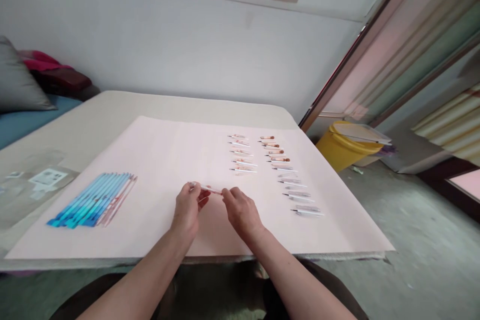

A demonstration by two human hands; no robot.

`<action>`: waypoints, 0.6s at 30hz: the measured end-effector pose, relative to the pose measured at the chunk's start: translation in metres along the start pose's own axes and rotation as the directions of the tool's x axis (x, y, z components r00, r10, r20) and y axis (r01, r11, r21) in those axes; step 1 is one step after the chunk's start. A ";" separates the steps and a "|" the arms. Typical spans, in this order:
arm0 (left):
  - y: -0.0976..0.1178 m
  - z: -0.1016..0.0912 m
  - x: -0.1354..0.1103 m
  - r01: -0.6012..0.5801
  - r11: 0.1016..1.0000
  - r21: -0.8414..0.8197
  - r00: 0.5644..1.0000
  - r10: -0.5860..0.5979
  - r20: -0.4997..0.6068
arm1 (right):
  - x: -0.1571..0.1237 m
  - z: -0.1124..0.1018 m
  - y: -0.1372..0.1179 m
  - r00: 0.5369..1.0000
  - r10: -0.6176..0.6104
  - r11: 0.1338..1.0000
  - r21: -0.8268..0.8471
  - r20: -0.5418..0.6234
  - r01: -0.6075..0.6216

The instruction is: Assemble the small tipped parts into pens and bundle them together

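Observation:
Over the middle of the white sheet, my left hand pinches one end of a slim white and reddish pen. The fingers of my right hand close on its other end, so the pen lies nearly level between both hands. Fine detail on it is too small to make out. To the right lie two columns of pens with dark tips, each beside a separate piece like a cap: a pinkish column and a longer column with brown-topped pieces at its far end. Several blue pens lie side by side at left, with pinkish pens along their right edge.
The white sheet covers much of the table. A clear plastic bag with a label lies at the left edge. Behind stands a white wall. A yellow bin stands on the floor at right.

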State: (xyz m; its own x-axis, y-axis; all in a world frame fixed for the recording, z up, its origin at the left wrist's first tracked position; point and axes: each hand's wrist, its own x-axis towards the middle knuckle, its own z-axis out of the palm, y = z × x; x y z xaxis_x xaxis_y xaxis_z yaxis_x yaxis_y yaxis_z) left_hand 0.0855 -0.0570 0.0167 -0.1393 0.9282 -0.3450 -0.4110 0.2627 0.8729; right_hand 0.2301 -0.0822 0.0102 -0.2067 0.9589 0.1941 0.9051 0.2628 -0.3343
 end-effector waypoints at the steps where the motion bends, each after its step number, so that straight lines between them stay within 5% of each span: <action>1: 0.000 0.000 0.000 -0.004 1.000 0.006 1.000 0.004 0.016 | 0.000 0.000 0.000 1.000 0.004 0.999 0.035 0.002 -0.004; 3: 0.002 -0.001 0.000 -0.027 0.999 0.024 0.998 0.025 0.060 | 0.002 -0.001 0.003 0.999 0.042 0.973 0.226 0.022 -0.046; 7: 0.007 0.000 -0.001 -0.050 0.997 0.053 0.988 0.042 0.149 | 0.006 -0.002 0.010 0.966 0.140 0.770 0.589 0.220 -0.245; 14: 0.008 0.000 0.002 -0.053 0.998 0.045 0.996 0.049 0.074 | 0.007 0.003 0.004 0.968 0.187 0.716 0.652 0.167 -0.251; 18: 0.006 -0.003 0.006 -0.063 0.998 0.023 0.997 0.062 0.034 | 0.005 0.007 0.002 0.948 0.182 0.649 0.692 0.262 -0.316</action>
State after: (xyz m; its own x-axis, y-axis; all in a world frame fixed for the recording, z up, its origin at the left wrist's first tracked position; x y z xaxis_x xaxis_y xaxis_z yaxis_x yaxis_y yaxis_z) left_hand 0.0793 -0.0504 0.0190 -0.1334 0.9513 -0.2780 -0.3806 0.2098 0.9006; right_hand 0.2286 -0.0759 0.0044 -0.1288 0.9845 -0.1187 0.3957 -0.0587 -0.9165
